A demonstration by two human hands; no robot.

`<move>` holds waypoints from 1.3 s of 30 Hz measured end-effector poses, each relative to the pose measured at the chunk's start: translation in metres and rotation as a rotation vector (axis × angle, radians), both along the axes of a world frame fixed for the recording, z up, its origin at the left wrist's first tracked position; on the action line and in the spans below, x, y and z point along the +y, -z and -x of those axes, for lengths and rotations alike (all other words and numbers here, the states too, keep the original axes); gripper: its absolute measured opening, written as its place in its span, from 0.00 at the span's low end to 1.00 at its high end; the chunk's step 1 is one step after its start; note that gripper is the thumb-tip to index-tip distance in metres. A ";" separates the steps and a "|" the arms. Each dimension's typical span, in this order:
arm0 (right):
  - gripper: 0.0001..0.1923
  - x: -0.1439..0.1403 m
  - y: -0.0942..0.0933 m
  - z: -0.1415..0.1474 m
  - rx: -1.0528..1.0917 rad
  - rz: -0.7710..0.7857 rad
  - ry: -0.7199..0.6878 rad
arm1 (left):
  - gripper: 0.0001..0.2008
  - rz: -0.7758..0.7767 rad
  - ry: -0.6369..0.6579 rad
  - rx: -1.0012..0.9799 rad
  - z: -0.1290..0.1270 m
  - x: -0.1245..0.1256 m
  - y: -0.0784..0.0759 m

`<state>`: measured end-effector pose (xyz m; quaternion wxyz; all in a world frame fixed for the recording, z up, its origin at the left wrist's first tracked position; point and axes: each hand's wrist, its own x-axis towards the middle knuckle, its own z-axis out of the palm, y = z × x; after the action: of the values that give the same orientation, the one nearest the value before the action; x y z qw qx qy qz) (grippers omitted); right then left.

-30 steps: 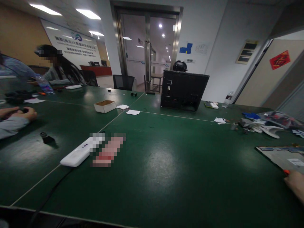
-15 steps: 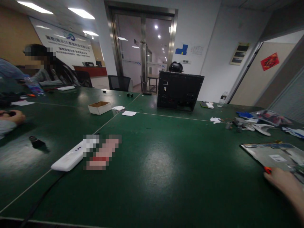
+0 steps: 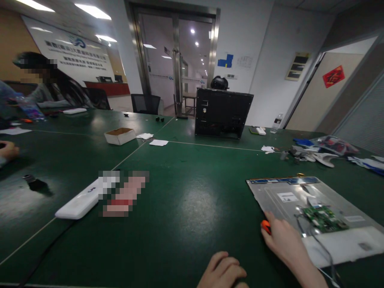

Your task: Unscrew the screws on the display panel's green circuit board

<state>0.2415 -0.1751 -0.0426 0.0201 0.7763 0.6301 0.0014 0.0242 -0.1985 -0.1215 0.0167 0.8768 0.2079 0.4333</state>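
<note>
Right hand (image 3: 285, 242) near the worktop's (image 3: 192, 208) front edge, fingers grasping an orange tool (image 3: 265, 226) at the panel's (image 3: 300, 200) near-left corner, left hand (image 3: 223, 274) loosely curled and holding nothing on the front edge, circuit board (image 3: 325, 218) on the panel.

Green worktable (image 3: 192, 208) w/ metal display panel (image 3: 279, 192) at right. White power strip (image 3: 79, 202) left; cardboard box (image 3: 119, 136), black chassis (image 3: 222, 113) further back.

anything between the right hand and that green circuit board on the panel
Nothing solid. The right hand lies at the panel's near edge holding something orange; only bare metal and thin wires lie before the circuit board.
</note>
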 end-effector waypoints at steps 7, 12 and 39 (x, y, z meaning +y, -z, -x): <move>0.29 -0.008 -0.006 0.103 0.270 0.063 -0.218 | 0.10 0.307 -0.061 0.211 0.043 0.014 -0.079; 0.31 0.000 -0.022 0.147 0.427 0.111 -0.297 | 0.11 0.465 -0.247 0.031 0.068 0.014 -0.089; 0.31 -0.017 -0.002 -0.091 0.043 -0.052 0.440 | 0.29 -0.073 -0.355 0.517 0.084 0.002 -0.051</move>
<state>0.3328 -0.1924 -0.0403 -0.0135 0.8951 0.4456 -0.0035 -0.0600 -0.1966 -0.0705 -0.1442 0.9079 0.3392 0.1994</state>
